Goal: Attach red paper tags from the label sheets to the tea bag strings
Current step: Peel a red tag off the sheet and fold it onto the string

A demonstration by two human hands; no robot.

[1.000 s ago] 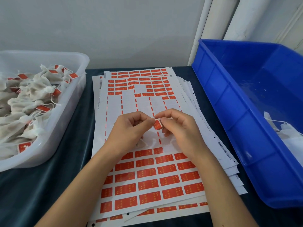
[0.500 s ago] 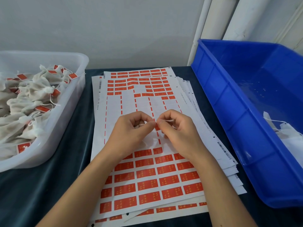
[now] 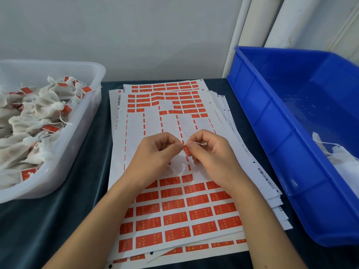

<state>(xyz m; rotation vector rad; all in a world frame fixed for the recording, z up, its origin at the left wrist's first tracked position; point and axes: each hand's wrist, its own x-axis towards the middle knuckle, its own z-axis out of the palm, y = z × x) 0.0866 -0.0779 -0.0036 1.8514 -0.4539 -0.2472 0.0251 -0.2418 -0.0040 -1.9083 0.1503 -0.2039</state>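
Head view: both hands work close together over the label sheets [image 3: 174, 210] on a dark table [image 3: 58, 220].
Left hand [image 3: 155, 152]: fingers curled, thumb and forefinger pinched toward the tag from its left; what they grip beyond the tag's edge I cannot tell.
Right hand [image 3: 211, 154]: fingers curled, pinching the red tag [image 3: 186, 150] from the right, with the white string [image 3: 200, 143] running over its forefinger.
Tag: held just above the sheet between the two sets of fingertips, small and partly hidden; its long axis looks tilted, running down and slightly right.
String: lies right of the tag, crossing the right hand's knuckles; its far end is out of sight and the tea bag it belongs to is not clearly visible.
Key relation: string enters the tag from the right, so the right hand is nearer and holds the line, while the left closes the fold from the opposite side.
Step, as I judge it: tag being folded or pressed shut around the string.
Sheets: upper middle rows stripped to bare backing, full rows of red tags below the hands and at the top.
White tub [image 3: 91, 105]: left of the sheets, heaped with tagged bags [image 3: 38, 113].
Blue bin [image 3: 262, 133]: right of the sheets, a few white bags [image 3: 342, 158] at its near right corner.
Risk: string could slip out before the tag sticks.
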